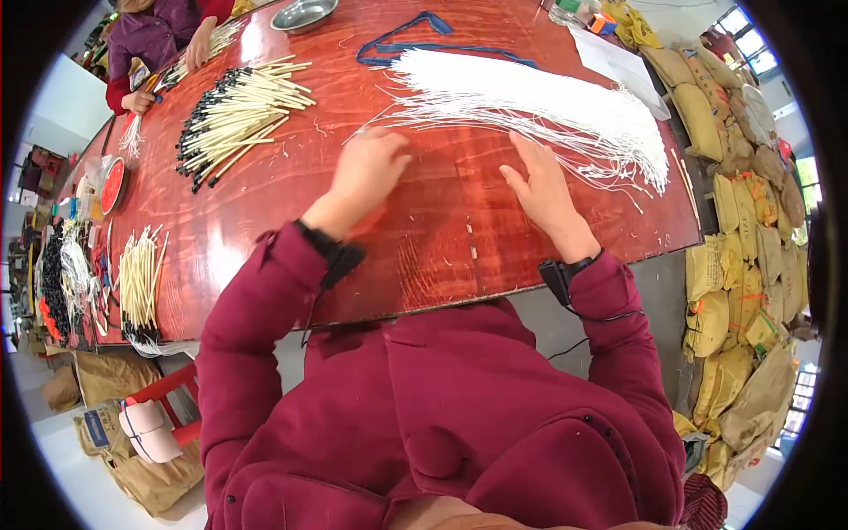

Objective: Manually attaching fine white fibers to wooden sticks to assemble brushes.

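The right hand [537, 181] is hovering, fingers relaxed, near white strands [530, 93]; the left hand [367, 168] is curling, grip unclear. Bare counter [424, 234] is stretching nearward.

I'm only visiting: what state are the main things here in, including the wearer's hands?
Left hand: open, thumb apart from fingers
Right hand: open, fingers extended
White strands: bundled lengthwise, loose-ended
Blue strip: lying bent
Larger stick pile: loosely fanned
Smaller stick bunch: lying together
Metal bowl: upright
Sacks: stacked
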Motion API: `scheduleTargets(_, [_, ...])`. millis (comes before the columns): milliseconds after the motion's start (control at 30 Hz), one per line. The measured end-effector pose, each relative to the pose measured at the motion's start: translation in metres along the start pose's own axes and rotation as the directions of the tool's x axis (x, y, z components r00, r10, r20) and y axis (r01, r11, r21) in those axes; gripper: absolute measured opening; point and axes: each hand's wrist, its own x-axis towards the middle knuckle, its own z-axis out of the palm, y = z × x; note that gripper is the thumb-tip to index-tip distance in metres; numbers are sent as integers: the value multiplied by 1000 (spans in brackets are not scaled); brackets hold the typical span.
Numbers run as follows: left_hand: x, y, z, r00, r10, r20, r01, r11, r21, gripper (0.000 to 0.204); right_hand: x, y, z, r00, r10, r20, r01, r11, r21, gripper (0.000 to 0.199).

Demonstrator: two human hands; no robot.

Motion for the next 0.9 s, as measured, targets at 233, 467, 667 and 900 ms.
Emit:
scheduleTargets(233, [66,-20,64,999,-16,36,10,988,156,14,27,1,24,995,66,80,-73,993,88,54])
scheduleTargets(467, [74,-37,77,989,-122,88,109,984,138,9,30,1,31,993,73,88,-79,995,62,53])
scheduleTargets(667, [56,-20,77,984,99,148,-134,959,251,8,15,-6,11,993,-12,114,10,1000,20,52])
scheduleTargets(900, [-40,21,0,913,-284,293,295,955,4,11,-12,19,-8,940,38,338,-43,999,6,75])
